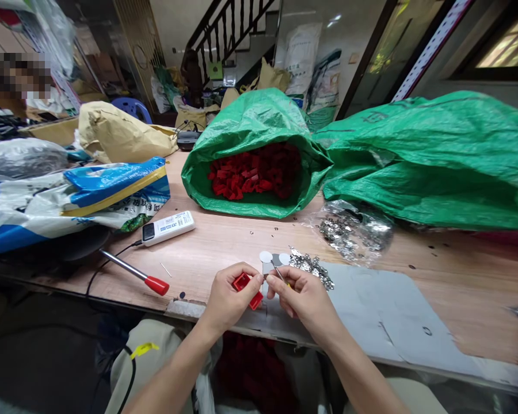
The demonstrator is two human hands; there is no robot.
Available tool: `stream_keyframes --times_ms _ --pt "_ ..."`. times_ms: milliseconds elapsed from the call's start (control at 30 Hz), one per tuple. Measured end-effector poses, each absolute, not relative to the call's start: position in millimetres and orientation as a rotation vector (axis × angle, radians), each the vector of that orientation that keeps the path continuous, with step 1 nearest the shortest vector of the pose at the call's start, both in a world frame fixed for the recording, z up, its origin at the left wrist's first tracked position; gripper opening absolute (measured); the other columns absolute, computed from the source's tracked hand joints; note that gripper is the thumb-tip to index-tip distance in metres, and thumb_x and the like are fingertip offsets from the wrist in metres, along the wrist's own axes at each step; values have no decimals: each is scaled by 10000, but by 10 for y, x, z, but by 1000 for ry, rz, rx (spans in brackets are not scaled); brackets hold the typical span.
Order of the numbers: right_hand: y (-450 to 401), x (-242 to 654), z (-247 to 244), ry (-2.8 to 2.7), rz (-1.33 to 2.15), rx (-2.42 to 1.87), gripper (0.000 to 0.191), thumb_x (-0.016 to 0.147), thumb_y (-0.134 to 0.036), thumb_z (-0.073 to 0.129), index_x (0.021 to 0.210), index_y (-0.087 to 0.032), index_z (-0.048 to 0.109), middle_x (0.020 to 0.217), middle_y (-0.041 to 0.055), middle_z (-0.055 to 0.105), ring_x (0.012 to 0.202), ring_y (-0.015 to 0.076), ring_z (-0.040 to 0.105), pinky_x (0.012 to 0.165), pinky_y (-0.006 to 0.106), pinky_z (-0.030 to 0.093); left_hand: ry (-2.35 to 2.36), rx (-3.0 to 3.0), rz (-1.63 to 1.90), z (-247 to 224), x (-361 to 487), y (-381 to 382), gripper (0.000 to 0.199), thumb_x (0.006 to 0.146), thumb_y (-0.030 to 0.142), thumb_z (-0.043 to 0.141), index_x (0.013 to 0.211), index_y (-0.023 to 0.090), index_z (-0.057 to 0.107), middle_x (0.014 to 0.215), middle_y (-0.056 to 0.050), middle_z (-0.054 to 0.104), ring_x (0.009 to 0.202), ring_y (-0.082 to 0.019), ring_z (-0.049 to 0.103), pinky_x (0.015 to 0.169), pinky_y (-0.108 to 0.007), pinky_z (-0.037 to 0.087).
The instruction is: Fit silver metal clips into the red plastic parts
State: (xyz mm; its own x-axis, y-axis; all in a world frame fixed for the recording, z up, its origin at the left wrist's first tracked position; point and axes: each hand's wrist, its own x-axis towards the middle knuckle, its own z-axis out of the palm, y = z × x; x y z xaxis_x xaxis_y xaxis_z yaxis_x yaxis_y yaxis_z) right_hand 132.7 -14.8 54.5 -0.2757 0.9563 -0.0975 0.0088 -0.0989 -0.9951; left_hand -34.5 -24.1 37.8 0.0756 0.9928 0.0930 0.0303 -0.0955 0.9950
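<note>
My left hand (228, 296) is closed around a small hollow red plastic case (254, 300), its open side facing up. Thumb and fingers of my right hand (304, 290) pinch a thin pointed metal tool (277, 269) with a bit of yellow showing at the grip; its exact kind is unclear. The fingertips of both hands nearly meet over the table edge. Just beyond them lie two white discs (266, 257) on a grey piece. A pile of small shiny metal parts (313, 269) spreads beside my right hand.
An open green sack (250, 115) of red plastic pieces (254, 172) stands ahead, another green sack (431, 155) to its right. A clear bag of metal parts (358, 230) lies nearer. Leftward are a white device (168, 227) and a red-tipped lever (155, 284). A person sits far left.
</note>
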Motion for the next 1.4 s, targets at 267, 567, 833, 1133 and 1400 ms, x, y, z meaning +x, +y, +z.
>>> stream_keyframes --times_ms 267,567,833,1133,1400 --pt "-119 1310 570 -1201 1605 -1126 416 762 -557 771 758 -168 624 670 7 646 385 34 311 380 206 200 1201 1255 1242 368 -350 -244 285 889 420 630 798 150 632 696 1 625 572 -106 608 568 -212 522" --pt "-92 1392 516 -1454 1350 -1272 381 839 -536 674 719 -179 619 648 10 621 438 80 372 439 246 272 1071 1480 1244 240 -345 -269 361 915 142 552 1216 240 379 1225 -71 509 1093 -165 595 973 -331 504" --pt "-98 1419 457 -1664 981 -1451 304 857 -467 592 739 -189 624 671 15 623 585 153 498 573 279 372 961 1872 1279 163 -358 -210 312 929 68 507 1194 226 454 1216 -94 527 1201 -206 536 1048 -385 455" --pt "-71 1454 457 -1721 943 -1466 276 836 -430 557 673 -208 552 603 -19 527 574 146 451 567 272 335 928 1965 1323 164 -348 -206 361 896 11 534 1186 226 542 1200 -88 622 1168 -196 606 939 -327 554" --pt "-110 1435 429 -1729 856 -1443 262 879 -401 559 708 -202 567 635 -19 566 602 145 494 600 265 351 1008 1958 1378 141 -358 -212 375 874 19 589 1184 230 597 1138 -65 678 1093 -178 664 888 -297 592"
